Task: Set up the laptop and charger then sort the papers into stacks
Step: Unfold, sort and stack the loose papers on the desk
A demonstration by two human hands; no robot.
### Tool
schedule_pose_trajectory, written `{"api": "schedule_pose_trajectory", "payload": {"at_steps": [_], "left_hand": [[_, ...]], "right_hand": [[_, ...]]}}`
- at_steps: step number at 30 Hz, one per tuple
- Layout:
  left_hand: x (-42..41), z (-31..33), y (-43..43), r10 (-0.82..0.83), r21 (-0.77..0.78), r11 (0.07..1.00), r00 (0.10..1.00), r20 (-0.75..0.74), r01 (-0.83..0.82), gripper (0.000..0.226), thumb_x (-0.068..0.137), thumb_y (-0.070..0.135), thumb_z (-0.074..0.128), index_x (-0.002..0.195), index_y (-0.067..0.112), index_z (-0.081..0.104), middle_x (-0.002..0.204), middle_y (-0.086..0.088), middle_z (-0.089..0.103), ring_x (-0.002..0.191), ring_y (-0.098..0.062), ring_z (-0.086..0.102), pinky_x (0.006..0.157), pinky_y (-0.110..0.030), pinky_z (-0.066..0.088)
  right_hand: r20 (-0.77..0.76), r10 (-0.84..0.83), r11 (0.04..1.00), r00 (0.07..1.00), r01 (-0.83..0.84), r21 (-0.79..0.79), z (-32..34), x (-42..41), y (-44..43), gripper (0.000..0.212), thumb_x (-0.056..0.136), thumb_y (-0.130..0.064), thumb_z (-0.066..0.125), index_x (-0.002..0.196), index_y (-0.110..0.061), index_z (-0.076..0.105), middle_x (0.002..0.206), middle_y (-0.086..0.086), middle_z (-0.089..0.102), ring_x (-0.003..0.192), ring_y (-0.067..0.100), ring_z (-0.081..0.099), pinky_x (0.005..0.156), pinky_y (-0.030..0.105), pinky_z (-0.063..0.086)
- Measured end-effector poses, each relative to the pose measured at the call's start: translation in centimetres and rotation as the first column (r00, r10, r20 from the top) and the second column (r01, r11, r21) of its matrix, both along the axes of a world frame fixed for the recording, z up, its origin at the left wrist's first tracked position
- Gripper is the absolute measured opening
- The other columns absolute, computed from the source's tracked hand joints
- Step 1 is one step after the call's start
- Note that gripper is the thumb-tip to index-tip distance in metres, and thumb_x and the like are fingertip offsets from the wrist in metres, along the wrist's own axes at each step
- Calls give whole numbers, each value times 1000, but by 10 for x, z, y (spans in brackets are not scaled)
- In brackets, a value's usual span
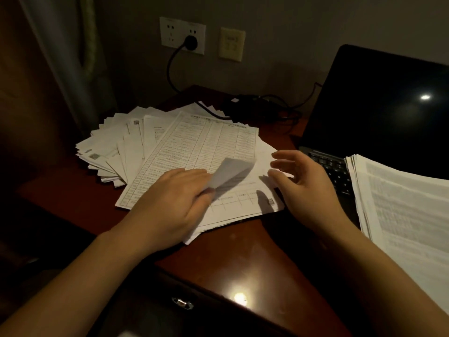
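Dim room, viewed from above a person's hands. At far left on the dark wooden counter (230, 259), loose papers (109, 147) spread in a fan. On the wall above, a plug (190, 41) sits in a socket (182, 35), and its cable drops to a charger brick (243, 103) at the back of the counter.

A gridded sheet (194, 144) tops the pile, its long axis running from near left to far right. The left hand (170, 203) lies over it, fingers (192, 177) pinching a lifted sheet (230, 173) that curls up and to the right, blurred. Just right of that sheet's free end hovers the right hand (303, 186), holding nothing, its fingers spread wide and pointing left toward it.

Further right stands an open laptop (376, 105) with a dark screen. A squared stack of papers (401, 215) partly covers its keyboard. The right hand is nearer that stack, so it looks best placed to carry the sheet across.
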State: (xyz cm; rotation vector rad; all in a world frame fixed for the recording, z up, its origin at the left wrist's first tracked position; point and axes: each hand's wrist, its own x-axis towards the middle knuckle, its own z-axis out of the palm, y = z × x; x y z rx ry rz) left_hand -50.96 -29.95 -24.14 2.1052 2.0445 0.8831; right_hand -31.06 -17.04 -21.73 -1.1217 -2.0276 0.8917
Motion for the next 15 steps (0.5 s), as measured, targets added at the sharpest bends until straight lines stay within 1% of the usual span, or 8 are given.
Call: {"api": "schedule_pose_trajectory", "payload": {"at_steps": [1, 3, 5, 8, 10, 11, 13, 15], "left_hand": [[-2, -1, 0, -5, 3, 1000, 1000, -2, 5, 27, 100, 35, 31, 89, 28, 54, 84, 12, 55, 80, -8, 50, 81, -28, 37], [-6, 0, -2, -32, -2, 1000, 999, 6, 32, 22, 101, 32, 34, 88, 32, 52, 83, 15, 53, 81, -7, 49, 78, -17, 31], [-8, 0, -4, -41, 17, 999, 998, 54, 41, 23, 101, 30, 36, 82, 38, 47, 82, 20, 51, 80, -4, 50, 75, -13, 29], [-6, -1, -6, -21, 48, 999, 997, 80, 18, 22, 101, 30, 38, 84, 42, 45, 89, 27, 51, 83, 1, 51, 76, -11, 31], [-5, 0, -7, -31, 69, 997, 997, 68, 27, 28, 99, 31, 42, 97, 58, 46, 91, 33, 51, 85, 3, 51, 72, -14, 34], [-4, 0, -7, -34, 80, 996, 997, 66, 29, 38, 98, 32, 44, 113, 67, 43, 93, 36, 53, 86, 3, 53, 69, -15, 38], [-3, 0, -8, -26, 111, 994, 997, 66, 19, 54, 97, 36, 48, 141, 63, 33, 110, 35, 58, 92, 0, 59, 63, -20, 50], [-1, -2, -10, -50, 159, 986, 998, 26, 45, 58, 96, 35, 50, 149, 51, 32, 124, 27, 57, 97, -3, 61, 65, -22, 55]], "right_hand": [[6, 2, 1000, 1000, -2, -5, 0, 2, 2, 34, 95, -24, 68, 127, -31, 59, 116, -16, 62, 100, -4, 59, 86, 17, 51], [-45, 12, 994, 999, -17, -108, 0, 7, 3, 39, 92, -23, 72, 127, -33, 59, 124, -12, 61, 105, 2, 62, 87, 26, 55], [-63, 29, 982, 998, -40, -184, 2, 8, 1, 44, 90, -21, 73, 128, -35, 57, 126, -11, 59, 99, 4, 64, 82, 29, 59], [22, 47, 980, 999, -42, -196, 3, 9, 1, 49, 90, -21, 74, 131, -37, 52, 126, -10, 56, 94, 0, 62, 78, 28, 59], [28, 56, 972, 998, -48, -228, 4, 10, 1, 52, 88, -21, 76, 133, -36, 53, 122, -9, 62, 88, 6, 68, 76, 30, 61], [25, 58, 967, 998, -50, -250, 5, 11, 1, 54, 87, -20, 77, 133, -35, 53, 117, -9, 65, 84, 9, 71, 73, 29, 62], [8, 69, 945, 998, -63, -321, 8, 14, 2, 56, 83, -19, 81, 130, -34, 54, 106, -8, 68, 79, 10, 73, 64, 26, 61], [-34, 87, 908, 996, -93, -408, 12, 15, 1, 59, 79, -17, 83, 128, -35, 55, 104, -2, 68, 78, 13, 75, 62, 27, 61]]}}
